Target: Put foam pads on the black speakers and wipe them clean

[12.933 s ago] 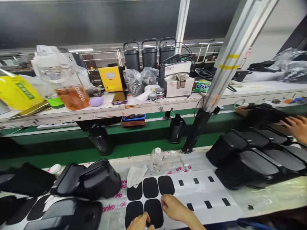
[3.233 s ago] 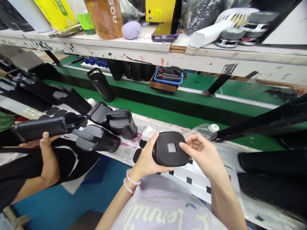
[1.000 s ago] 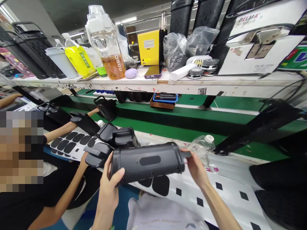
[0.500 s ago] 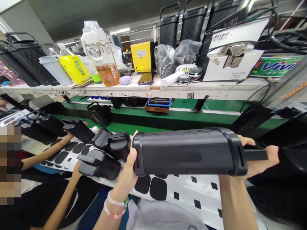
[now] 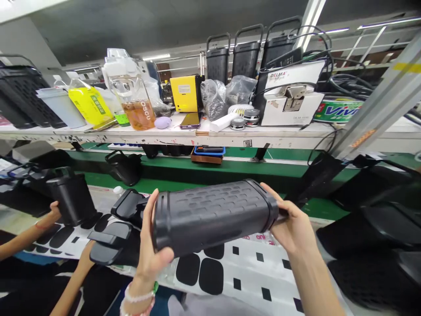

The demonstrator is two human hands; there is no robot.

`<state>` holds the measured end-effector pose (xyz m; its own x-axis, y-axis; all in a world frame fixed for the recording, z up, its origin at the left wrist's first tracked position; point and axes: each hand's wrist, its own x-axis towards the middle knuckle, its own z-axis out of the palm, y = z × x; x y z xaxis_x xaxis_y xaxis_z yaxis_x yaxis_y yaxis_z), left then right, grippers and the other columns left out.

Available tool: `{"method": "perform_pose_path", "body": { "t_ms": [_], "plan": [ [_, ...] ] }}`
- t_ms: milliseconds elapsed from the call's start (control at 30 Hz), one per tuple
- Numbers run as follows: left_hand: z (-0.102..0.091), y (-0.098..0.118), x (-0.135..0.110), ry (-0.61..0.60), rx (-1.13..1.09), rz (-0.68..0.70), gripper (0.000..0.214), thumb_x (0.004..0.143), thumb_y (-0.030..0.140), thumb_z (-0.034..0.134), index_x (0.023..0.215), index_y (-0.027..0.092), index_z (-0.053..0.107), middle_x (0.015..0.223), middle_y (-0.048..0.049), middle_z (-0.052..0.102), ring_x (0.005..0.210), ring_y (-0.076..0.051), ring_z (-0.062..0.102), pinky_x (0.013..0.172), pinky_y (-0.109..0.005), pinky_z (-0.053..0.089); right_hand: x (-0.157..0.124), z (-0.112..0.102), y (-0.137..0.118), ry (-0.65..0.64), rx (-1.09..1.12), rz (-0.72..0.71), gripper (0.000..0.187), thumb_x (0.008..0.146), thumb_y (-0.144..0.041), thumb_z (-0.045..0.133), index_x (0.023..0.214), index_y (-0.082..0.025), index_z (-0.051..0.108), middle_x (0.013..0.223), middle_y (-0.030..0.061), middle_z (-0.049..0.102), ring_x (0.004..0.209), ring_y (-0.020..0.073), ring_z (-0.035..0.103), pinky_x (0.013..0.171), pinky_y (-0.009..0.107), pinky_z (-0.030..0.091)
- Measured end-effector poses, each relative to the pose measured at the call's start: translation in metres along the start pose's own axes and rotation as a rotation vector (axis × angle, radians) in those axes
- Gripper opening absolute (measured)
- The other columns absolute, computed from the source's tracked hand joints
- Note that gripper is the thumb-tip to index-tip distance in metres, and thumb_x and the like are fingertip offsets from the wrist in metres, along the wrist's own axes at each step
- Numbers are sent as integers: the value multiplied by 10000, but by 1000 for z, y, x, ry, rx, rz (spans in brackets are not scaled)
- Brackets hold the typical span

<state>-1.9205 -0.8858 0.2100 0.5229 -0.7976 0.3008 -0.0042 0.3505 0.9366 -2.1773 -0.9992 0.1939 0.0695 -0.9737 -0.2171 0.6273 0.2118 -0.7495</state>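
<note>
A long black plastic housing [image 5: 213,215] lies on its side in the air between my hands, its dimpled face turned partly up. My left hand [image 5: 149,245] is closed on its left end, fingers behind and thumb at the lower front edge. At the other end my right hand [image 5: 292,226] grips the housing by the handle end; the handle is mostly hidden by the fingers. Below it lies a white sheet [image 5: 246,281] with black rounded pads and small black squares.
At left, a co-worker's hands [image 5: 54,213] hold similar black housings [image 5: 74,197]. More dark housings [image 5: 358,228] stand at right. A white shelf [image 5: 226,139] crosses ahead, carrying a drink bottle [image 5: 134,105], a yellow box [image 5: 186,94] and a white DELMA box [image 5: 289,107]. Green belt runs beneath.
The housing has moved left and rolled, so its dimpled face shows more. Both hands still hold it. The view has shifted, and the co-worker has stood a housing upright at left.
</note>
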Motion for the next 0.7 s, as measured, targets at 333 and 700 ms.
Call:
{"method": "perform_pose_path", "body": {
  "t_ms": [333,700],
  "plan": [
    [5,-23,-1,77,-181,-207,794,772,660,526,1419,231,363,1456,-80,433,1369,-276,345,1118,-391,328,11,6,15,215,197,-282,525,394,-16,499,840,-206,702,726,11,663,563,68,500,446,113,419],
    [6,-18,7,292,-426,-565,389,842,497,561,1063,209,700,1056,-42,725,1056,-216,645,839,-293,564,-8,16,9,108,61,-381,415,388,-50,589,754,-228,671,627,-9,654,501,81,519,445,152,412]
  ]
}}
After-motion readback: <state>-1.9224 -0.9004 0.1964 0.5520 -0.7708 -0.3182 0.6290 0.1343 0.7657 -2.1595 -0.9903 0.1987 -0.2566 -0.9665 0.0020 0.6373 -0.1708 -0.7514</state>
